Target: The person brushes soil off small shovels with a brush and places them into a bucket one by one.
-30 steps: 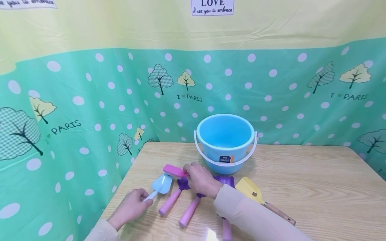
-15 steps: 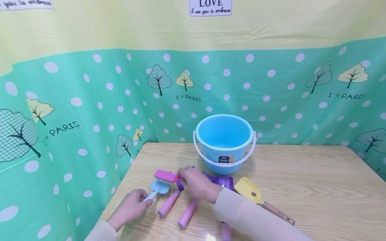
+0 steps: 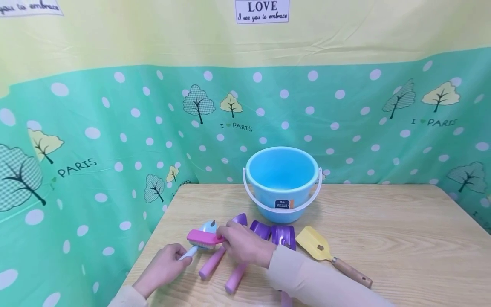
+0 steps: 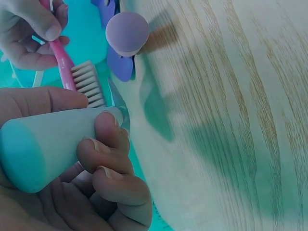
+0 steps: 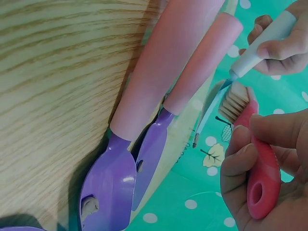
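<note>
My left hand [image 3: 166,262] grips the pale handle [image 4: 62,144] of a small light blue shovel [image 3: 208,226], its blade pointing away from me. A dark smudge shows near the blade's tip. In my right hand [image 3: 245,243] is a pink scrub brush [image 3: 201,237] with pale bristles [image 5: 234,102] facing down. The brush head overlaps the base of the blade, right by where it joins the handle. From the right wrist view, fingers and thumb pinch the brush's handle [image 5: 264,168], and its bristles sit close against the shovel's neck.
Three purple shovels [image 3: 284,235] with pink handles lie partly under my right arm; one blade carries a grey clump [image 5: 89,206]. To their right rests a yellow shovel [image 3: 312,243] with a wooden handle. Behind stands a blue bucket [image 3: 264,198] on the wooden table [image 3: 383,230], before a patterned curtain.
The brush has moved left and toward me, from beyond the blade's tip down to its base. The left hand keeps hold of the shovel in nearly the same place.
</note>
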A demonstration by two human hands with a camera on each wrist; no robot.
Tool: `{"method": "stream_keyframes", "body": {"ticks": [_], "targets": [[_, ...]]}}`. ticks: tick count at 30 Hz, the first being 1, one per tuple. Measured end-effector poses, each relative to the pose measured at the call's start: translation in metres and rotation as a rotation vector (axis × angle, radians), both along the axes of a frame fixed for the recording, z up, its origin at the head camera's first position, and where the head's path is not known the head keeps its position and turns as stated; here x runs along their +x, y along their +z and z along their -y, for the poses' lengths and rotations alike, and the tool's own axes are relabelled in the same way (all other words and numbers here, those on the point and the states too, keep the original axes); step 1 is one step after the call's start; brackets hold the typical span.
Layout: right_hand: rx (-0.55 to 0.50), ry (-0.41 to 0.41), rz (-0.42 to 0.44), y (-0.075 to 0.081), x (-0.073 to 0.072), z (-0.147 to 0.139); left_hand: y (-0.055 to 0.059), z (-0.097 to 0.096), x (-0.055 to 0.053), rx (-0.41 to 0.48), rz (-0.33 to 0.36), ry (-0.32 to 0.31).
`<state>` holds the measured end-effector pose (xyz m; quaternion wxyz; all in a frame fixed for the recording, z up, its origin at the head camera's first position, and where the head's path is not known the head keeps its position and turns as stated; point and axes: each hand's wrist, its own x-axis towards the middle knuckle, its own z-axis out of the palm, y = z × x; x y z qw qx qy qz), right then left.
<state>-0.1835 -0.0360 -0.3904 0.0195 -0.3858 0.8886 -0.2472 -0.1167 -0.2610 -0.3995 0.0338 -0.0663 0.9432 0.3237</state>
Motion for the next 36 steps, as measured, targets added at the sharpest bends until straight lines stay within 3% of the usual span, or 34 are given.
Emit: {"method": "stream_keyframes", "body": {"ticks": [22,36], "targets": [[-0.008,-0.089,0.065,-0.008,-0.014,-0.001,0.001,-0.001,0.001,0.012,-0.002,-0.004],[-0.008,-0.112,0.048,-0.009,-0.021,-0.004,0.000,0.001,0.005,0.009,-0.011,-0.007]]}}
